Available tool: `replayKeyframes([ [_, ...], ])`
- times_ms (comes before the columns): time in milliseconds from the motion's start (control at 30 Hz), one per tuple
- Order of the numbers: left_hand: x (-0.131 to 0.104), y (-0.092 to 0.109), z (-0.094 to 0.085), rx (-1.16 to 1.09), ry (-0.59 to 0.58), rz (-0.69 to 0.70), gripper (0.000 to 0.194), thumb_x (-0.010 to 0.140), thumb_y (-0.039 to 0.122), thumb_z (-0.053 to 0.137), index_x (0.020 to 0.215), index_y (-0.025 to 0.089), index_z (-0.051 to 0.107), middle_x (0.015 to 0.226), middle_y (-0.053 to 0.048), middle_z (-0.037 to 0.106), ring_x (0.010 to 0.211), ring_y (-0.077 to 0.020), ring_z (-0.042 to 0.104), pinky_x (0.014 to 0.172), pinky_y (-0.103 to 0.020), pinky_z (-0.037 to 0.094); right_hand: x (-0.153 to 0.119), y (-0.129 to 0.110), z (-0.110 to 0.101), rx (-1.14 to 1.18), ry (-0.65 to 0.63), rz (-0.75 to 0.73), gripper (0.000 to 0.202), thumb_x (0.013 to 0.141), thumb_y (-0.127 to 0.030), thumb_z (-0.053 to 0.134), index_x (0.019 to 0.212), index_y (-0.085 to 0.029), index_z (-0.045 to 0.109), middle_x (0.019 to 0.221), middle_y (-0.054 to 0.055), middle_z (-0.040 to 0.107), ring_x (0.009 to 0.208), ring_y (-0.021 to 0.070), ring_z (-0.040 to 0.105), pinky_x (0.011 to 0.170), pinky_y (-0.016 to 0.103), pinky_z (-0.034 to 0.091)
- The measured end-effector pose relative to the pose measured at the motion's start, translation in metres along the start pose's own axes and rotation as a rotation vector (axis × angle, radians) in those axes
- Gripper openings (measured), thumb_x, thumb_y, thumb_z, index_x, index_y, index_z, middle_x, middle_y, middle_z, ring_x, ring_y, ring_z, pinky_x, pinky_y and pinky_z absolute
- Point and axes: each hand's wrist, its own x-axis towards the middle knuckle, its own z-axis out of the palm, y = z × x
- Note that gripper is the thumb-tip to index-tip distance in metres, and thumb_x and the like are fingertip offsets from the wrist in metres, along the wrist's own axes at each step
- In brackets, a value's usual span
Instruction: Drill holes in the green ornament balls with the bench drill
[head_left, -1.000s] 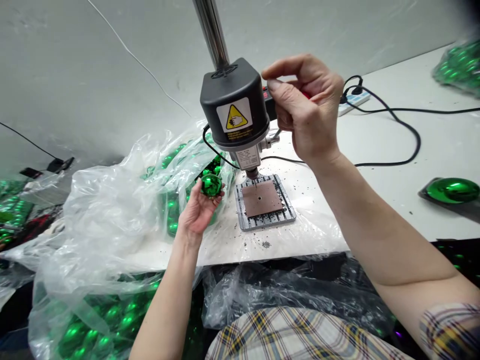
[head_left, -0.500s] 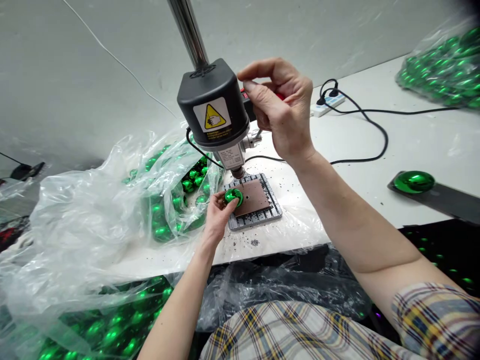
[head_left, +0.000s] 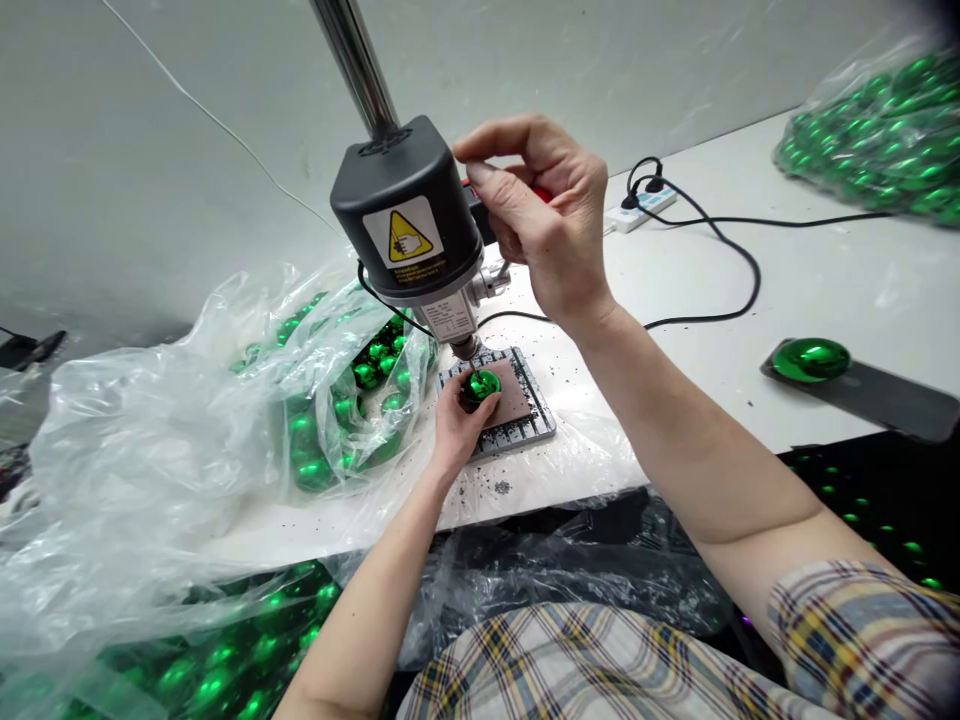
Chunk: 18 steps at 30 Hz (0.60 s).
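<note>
My left hand (head_left: 461, 418) is closed around a shiny green ball (head_left: 484, 386), with the thumb on its near side. The ball is over the brown board (head_left: 514, 395) on the grooved metal base (head_left: 536, 425), right beneath the chuck (head_left: 466, 347) of a small black drill press (head_left: 409, 225). The bit reaches down to the ball; whether it touches cannot be made out. Up beside the motor housing, my right hand (head_left: 551, 205) is curled round the red-tipped feed lever (head_left: 541, 193), most of which the fingers hide.
Clear plastic bags with many green balls lie left (head_left: 307, 430) and at the back right (head_left: 862, 140). A green ball (head_left: 810, 358) rests on a dark flat strip (head_left: 900, 400). A power strip (head_left: 641, 208) and black cable are behind. Dark shavings surround the base.
My left hand has moved the green ball rightward across the board, to beneath the drill bit. My right hand keeps its grip by the motor. The whole view has shifted slightly.
</note>
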Motion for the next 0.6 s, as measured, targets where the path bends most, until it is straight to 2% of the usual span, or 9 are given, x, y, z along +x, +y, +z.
replayKeyframes([
  [100, 0.002, -0.004, 0.003, 0.012, 0.014, 0.007, 0.056, 0.075, 0.041, 0.079, 0.124, 0.018, 0.061, 0.103, -0.009, 0.069, 0.094, -0.0226, 0.064, 0.084, -0.036, 0.052, 0.0, -0.003, 0.001, 0.046, -0.004, -0.009, 0.005, 0.091, -0.024, 0.058, 0.092, -0.027, 0.063, 0.075, -0.002, 0.062, 0.063, 0.0123, 0.054, 0.058, 0.027, 0.049],
  [167, 0.003, -0.005, 0.002, 0.034, 0.01, 0.024, 0.055, 0.074, 0.04, 0.079, 0.123, 0.019, 0.062, 0.103, -0.008, 0.069, 0.094, -0.0227, 0.064, 0.084, -0.036, 0.052, 0.001, -0.004, 0.001, 0.056, -0.002, -0.009, 0.005, 0.089, -0.023, 0.059, 0.091, -0.026, 0.062, 0.079, -0.001, 0.064, 0.064, 0.0123, 0.054, 0.058, 0.027, 0.049],
  [233, 0.003, -0.006, 0.0, 0.058, 0.008, 0.049, 0.054, 0.073, 0.038, 0.08, 0.121, 0.02, 0.064, 0.102, -0.007, 0.069, 0.094, -0.0227, 0.063, 0.084, -0.036, 0.051, 0.002, -0.004, 0.001, 0.023, 0.001, 0.001, 0.006, 0.09, -0.031, 0.061, 0.093, -0.026, 0.063, 0.078, 0.0, 0.063, 0.065, 0.014, 0.055, 0.059, 0.029, 0.05],
  [333, 0.001, -0.005, -0.002, 0.08, 0.006, 0.066, 0.053, 0.074, 0.037, 0.08, 0.122, 0.02, 0.063, 0.103, -0.008, 0.068, 0.096, -0.0236, 0.063, 0.084, -0.037, 0.051, 0.0, 0.001, 0.001, -0.041, 0.01, 0.0, 0.017, 0.091, -0.045, 0.063, 0.096, -0.028, 0.063, 0.074, 0.001, 0.061, 0.066, 0.016, 0.055, 0.058, 0.03, 0.049],
  [533, 0.0, -0.006, -0.001, 0.019, 0.003, 0.068, 0.052, 0.073, 0.036, 0.082, 0.12, 0.023, 0.064, 0.105, -0.007, 0.068, 0.101, -0.025, 0.064, 0.088, -0.038, 0.051, -0.025, 0.006, -0.002, -0.096, 0.074, -0.095, 0.024, 0.09, -0.053, 0.06, 0.098, -0.031, 0.065, 0.069, 0.0, 0.058, 0.053, 0.0138, 0.048, 0.046, 0.029, 0.039],
  [600, 0.001, -0.008, 0.0, 0.011, 0.002, 0.072, 0.052, 0.072, 0.036, 0.082, 0.119, 0.023, 0.064, 0.105, -0.007, 0.068, 0.102, -0.0252, 0.064, 0.09, -0.039, 0.051, -0.035, 0.004, -0.004, -0.101, 0.087, -0.111, 0.021, 0.09, -0.052, 0.061, 0.097, -0.032, 0.066, 0.066, -0.001, 0.057, 0.048, 0.0138, 0.044, 0.044, 0.03, 0.035],
])
